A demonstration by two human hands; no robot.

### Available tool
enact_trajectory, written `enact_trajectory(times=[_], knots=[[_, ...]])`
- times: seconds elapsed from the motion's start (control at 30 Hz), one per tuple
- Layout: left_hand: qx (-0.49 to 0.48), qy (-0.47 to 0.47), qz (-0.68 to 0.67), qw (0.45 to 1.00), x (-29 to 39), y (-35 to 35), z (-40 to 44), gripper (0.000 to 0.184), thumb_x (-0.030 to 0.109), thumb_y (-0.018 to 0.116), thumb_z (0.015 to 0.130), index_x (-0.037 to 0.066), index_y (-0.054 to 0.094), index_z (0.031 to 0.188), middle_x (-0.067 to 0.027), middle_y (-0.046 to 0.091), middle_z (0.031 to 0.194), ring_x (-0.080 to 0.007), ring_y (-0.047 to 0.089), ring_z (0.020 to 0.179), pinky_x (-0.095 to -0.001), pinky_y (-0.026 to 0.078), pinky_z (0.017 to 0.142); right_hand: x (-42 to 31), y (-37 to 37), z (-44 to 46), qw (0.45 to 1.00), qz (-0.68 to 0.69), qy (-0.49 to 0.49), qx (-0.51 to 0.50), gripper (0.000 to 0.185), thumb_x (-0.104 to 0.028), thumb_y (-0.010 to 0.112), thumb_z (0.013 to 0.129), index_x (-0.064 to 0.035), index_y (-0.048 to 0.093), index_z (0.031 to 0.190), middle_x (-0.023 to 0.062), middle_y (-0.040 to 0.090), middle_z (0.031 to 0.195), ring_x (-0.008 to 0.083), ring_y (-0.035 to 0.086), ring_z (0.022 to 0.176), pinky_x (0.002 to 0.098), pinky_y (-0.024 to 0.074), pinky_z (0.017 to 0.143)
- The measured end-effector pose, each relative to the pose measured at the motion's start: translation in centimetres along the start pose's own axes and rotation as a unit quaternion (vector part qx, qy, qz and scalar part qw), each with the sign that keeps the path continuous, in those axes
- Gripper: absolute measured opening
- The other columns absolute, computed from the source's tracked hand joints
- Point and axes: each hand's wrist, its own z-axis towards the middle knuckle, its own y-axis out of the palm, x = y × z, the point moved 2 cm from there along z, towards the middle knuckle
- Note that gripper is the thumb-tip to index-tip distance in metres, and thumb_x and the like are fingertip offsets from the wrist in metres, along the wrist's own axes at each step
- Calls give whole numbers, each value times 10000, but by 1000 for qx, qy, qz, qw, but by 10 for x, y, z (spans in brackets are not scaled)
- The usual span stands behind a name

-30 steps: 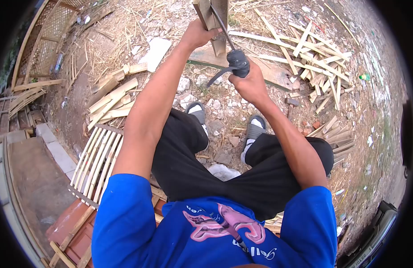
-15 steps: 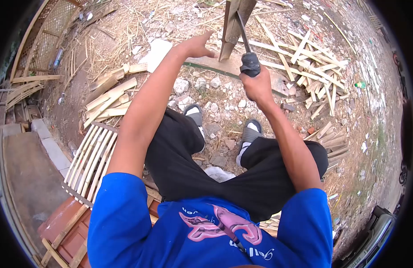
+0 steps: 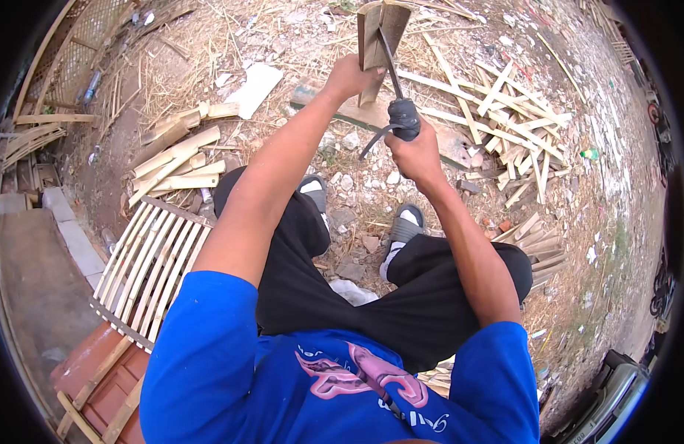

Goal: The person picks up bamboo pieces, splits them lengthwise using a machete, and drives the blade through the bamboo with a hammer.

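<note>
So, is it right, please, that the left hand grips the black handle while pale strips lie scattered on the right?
Not quite: the head view shows the right hand gripping that handle; the pale strips are as you say.

I see the left arm (image 3: 283, 163) stretched well forward, only slightly bent at the elbow, slanting inward so that the left hand (image 3: 354, 76) sits farthest from the body, its back turned up and its grip closed. The right arm (image 3: 468, 237) bends more, elbow out to the side, forearm angled in and forward. The right hand (image 3: 417, 148) makes a firm fist, nearer the body than the left, the two close but apart. Both legs are bent, right knee (image 3: 516, 266) splayed outward, with the feet (image 3: 407, 222) planted between the knees.
</note>
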Motion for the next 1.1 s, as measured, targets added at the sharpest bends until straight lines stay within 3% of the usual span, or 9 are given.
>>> enact_trajectory(times=[0.27,0.37,0.43,0.5,0.67,0.73,0.83,1.03,1.1], knots=[[-12,109,-60,992,-54,5,30,453,402,794,759,65,718,1054,-160,721,977,-298,688,927,-391,516,830,-23,-41,2,986,22,83,-141,256,-41,619,736,-37,590,990,8,559,686,95,490,539,279,399,497],[-78,13,15,997,-25,-6,15,503,440,798,755,62,713,1076,-150,722,981,-282,684,924,-373,515,835,-14,-58,3,979,67,114,-154,254,-19,598,750,-33,561,1000,-6,502,602,75,441,450,251,329,399],[-99,33,0,995,-27,-5,15,484,370,788,793,48,676,1136,-127,710,1044,-234,666,973,-345,503,878,-6,-61,2,981,76,99,-148,221,-16,604,744,-38,556,959,-9,502,592,72,425,437,248,321,395],[-133,43,-24,990,-28,-4,14,476,248,768,839,24,607,1227,-110,681,1134,-197,638,1051,-331,485,933,-8,-74,6,976,43,106,-183,206,-27,612,741,-43,562,940,-3,512,601,73,430,445,245,325,402],[-120,21,-55,991,-26,-7,12,476,236,761,841,21,604,1236,-119,676,1154,-219,634,1074,-346,481,945,-18,-47,2,987,60,56,-136,160,-6,597,750,-44,527,888,10,513,610,89,457,455,246,356,426],[-99,-39,-19,994,-7,-12,3,476,227,757,840,21,603,1241,-129,672,1163,-232,630,1086,-352,476,952,-9,-21,-1,994,55,32,-90,262,-68,632,752,-22,602,1008,37,607,751,126,561,647,281,447,598],[-35,73,-19,997,-22,-9,8,421,294,774,806,27,682,1118,-150,722,982,-269,682,920,-355,514,833,-6,9,-11,999,12,-30,-14,298,-94,646,753,-8,609,1036,88,655,851,183,612,799,316,477,769],[-12,133,-69,989,14,-39,17,397,236,785,813,18,672,1125,-129,719,992,-211,687,898,-358,541,790,-59,2,-26,997,-2,-64,46,316,-135,665,732,-5,615,1016,153,670,854,244,640,776,351,495,761],[-19,215,-140,966,49,-53,16,433,289,795,800,16,677,1114,-120,719,967,-199,691,858,-352,541,739,-79,-9,-35,993,-9,-86,76,295,-134,665,731,-7,611,992,138,668,835,235,639,750,349,497,744]])
